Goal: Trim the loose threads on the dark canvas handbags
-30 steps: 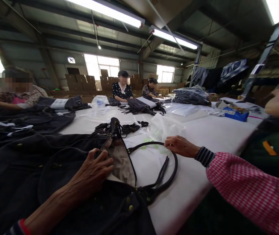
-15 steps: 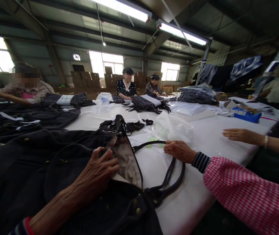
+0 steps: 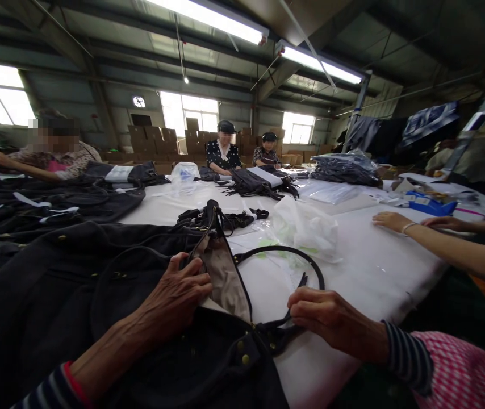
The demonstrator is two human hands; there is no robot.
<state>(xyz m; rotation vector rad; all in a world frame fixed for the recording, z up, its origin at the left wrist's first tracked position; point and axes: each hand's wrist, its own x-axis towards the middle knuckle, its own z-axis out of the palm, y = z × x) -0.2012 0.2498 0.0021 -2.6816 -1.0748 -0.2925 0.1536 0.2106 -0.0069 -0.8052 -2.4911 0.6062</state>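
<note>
A dark handbag (image 3: pixel 140 335) lies on the white table (image 3: pixel 366 272) in front of me, its mouth open so the beige lining (image 3: pixel 225 278) shows. My left hand (image 3: pixel 174 301) rests on the bag at the edge of the opening, fingers curled over the rim. My right hand (image 3: pixel 327 318) is closed on the base of the black handle strap (image 3: pixel 287 255), near where it joins the bag. The strap loops out over the table.
More dark bags (image 3: pixel 50 204) are piled at the left. A crumpled clear plastic bag (image 3: pixel 306 227) and loose black straps (image 3: pixel 225 218) lie beyond. A co-worker's arms (image 3: pixel 438 244) reach in from the right. Other people sit at the far side.
My right hand has drawn back from the far part of the strap loop to its base by the bag. The co-worker's arms have come further over the table.
</note>
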